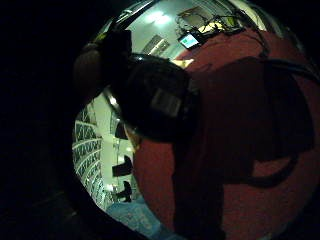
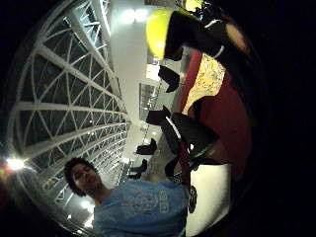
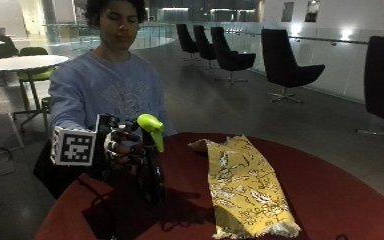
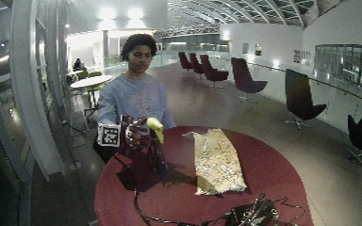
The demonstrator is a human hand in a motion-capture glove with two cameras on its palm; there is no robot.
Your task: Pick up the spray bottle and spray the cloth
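Note:
In the outside view a spray bottle (image 3: 152,175) with a dark body and a yellow-green spray head (image 3: 150,125) stands upright at the left of the round red table (image 3: 338,200). My gloved right hand (image 3: 122,148) grips its neck just below the head, fingers curled round it. I cannot tell whether its base touches the table. A yellow patterned cloth (image 3: 245,185) lies flat to the right of the bottle, apart from it. The person's bare left hand (image 3: 197,146) rests at the cloth's far end. The bottle's dark body (image 1: 155,100) fills the little finger side palm view. The spray head (image 2: 158,29) shows in the thumb side view.
A tangle of cables and a small device (image 4: 250,216) lies at the table's near edge. Black chairs (image 3: 285,65) stand along the railing behind, and a white round table (image 3: 22,62) stands behind the person.

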